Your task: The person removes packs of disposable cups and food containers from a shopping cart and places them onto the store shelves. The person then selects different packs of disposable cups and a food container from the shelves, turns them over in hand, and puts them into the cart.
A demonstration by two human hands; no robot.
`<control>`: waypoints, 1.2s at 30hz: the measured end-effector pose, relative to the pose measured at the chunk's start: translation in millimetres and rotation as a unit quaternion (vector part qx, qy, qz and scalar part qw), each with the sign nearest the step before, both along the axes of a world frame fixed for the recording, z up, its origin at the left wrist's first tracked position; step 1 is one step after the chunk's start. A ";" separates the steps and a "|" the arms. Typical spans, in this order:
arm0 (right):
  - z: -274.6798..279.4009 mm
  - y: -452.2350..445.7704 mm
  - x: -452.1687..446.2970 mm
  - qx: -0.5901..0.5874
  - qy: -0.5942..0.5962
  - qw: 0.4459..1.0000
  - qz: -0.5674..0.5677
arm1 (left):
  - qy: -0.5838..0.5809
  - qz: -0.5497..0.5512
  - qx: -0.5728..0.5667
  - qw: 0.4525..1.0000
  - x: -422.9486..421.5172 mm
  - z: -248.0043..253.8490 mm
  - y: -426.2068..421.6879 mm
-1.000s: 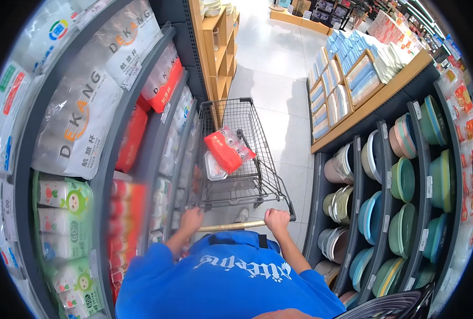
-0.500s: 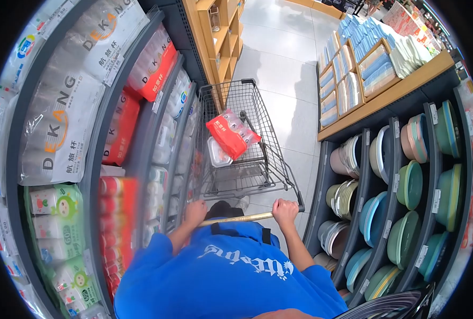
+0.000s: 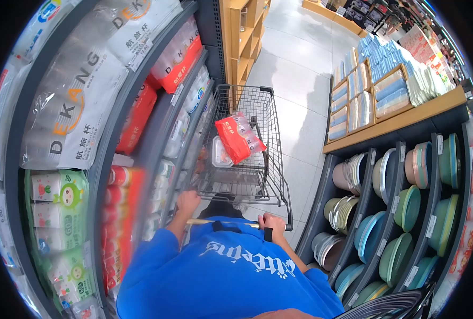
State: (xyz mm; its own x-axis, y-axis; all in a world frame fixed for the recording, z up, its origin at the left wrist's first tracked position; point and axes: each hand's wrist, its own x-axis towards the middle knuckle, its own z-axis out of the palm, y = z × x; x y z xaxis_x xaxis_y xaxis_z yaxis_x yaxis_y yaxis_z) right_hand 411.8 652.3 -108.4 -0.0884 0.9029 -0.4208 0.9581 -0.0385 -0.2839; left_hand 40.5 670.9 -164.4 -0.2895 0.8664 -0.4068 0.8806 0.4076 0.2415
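In front of me stands a grey wire shopping cart (image 3: 280,159) with a yellowish handle bar (image 3: 226,221). My left hand (image 3: 188,202) is closed at the left end of the bar, close beside the shelf; its fingertips are hidden. At the bar's right end, my right hand (image 3: 272,221) is wrapped round it near the cart's corner. Inside the basket, a red and clear pack of plastic cups (image 3: 239,137) leans over a clear plastic container (image 3: 221,153) with a light lid. Neither hand touches these goods.
Shelves on the left hold large cup packs (image 3: 66,117), green tissue packs (image 3: 61,212) and red packs (image 3: 122,223). On the right are stacked plastic basins (image 3: 372,234) below folded towels (image 3: 391,95). A wooden rack (image 3: 242,42) stands ahead, beside the tiled aisle floor (image 3: 295,58).
The view has swung slightly left, so shelves and cart appear further right. My right hand sits lower and nearer my body, while the left appears slightly further forward. Both remain at the cart.
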 end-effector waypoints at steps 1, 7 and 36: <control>3.0 3.3 -2.6 -0.024 0.018 0.999 0.017 | -0.008 -0.006 0.016 1.000 -3.9 -5.9 0.9; 8.8 26.6 -23.5 -0.042 0.192 0.970 0.140 | -0.144 -0.041 0.059 0.987 -28.9 3.6 -18.4; -403.7 220.2 -192.4 -0.371 0.033 0.928 -0.024 | -0.189 -0.100 0.206 0.955 -66.1 34.5 -39.2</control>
State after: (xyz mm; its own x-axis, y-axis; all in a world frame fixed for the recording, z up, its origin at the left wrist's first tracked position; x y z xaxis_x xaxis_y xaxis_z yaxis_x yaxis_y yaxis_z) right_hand 219.4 872.5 -512.1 -0.1039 0.3700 -0.9232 0.9318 -0.2883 -0.2204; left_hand -25.6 631.7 -129.9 -0.0023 0.9981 -0.0623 0.7493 0.0430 0.6608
